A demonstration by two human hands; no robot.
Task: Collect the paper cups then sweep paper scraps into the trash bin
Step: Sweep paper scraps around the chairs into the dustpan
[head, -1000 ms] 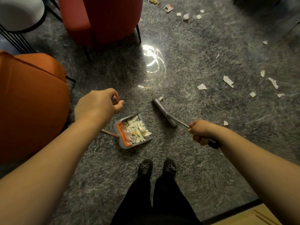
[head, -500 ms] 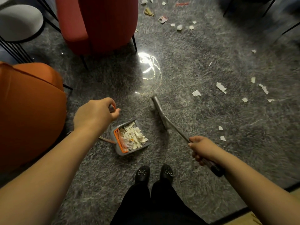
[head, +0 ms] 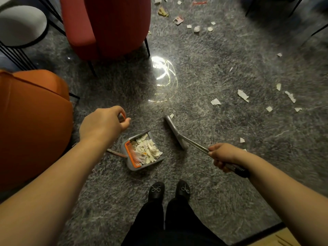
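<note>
A grey dustpan (head: 130, 166) with an orange comb edge sits on the grey carpet in front of my feet, holding a heap of white paper scraps (head: 148, 150). My left hand (head: 103, 124) grips the top of the dustpan's long handle above it. My right hand (head: 224, 155) grips the metal shaft of a broom, whose grey head (head: 174, 131) rests on the carpet just right of the dustpan. One small scrap (head: 171, 115) lies at the broom head's far end. More scraps (head: 242, 95) are scattered to the right. No paper cups or trash bin are in view.
An orange chair (head: 33, 125) stands close on the left, a red chair (head: 110, 27) on thin black legs behind the dustpan. Further scraps and coloured litter (head: 179, 20) lie beyond it. A round white stool (head: 19, 23) is top left. Wooden floor edge (head: 292, 237) shows bottom right.
The broom head has drawn back toward my feet, and my right hand with it. The dustpan and my left hand have stayed about where they were.
</note>
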